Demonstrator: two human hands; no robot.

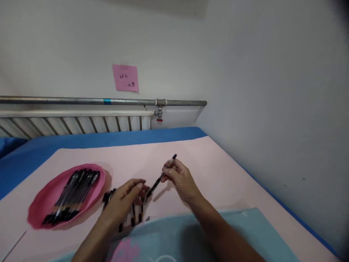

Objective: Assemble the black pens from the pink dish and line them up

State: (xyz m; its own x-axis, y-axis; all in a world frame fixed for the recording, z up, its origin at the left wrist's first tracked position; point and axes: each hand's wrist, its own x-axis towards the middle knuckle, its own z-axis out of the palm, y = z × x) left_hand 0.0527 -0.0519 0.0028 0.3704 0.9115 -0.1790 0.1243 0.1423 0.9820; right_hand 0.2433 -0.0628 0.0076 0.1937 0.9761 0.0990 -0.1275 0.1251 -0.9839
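My right hand [180, 181] pinches a black-capped pen [155, 185] between thumb and fingers, its dark tip pointing up and right. The pen's lower end slants down to the left, close to the fingertips of my left hand [128, 194]. That hand hovers over several loose pens [133, 214], its fingers bent and apart; I cannot tell whether a fingertip touches the held pen. The left hand and forearm partly hide the loose pens. At the left, a pink scalloped tray [36, 209] holds a pile of similar black-capped pens [75, 193].
A pale pink sheet [207, 163] covers the blue table [174, 134]. Along the near edge lies a light blue cloth [174, 233]. A radiator [76, 124] and a metal pipe [131, 102] run along the back wall, under a pink note [125, 78]. Another wall closes off the right.
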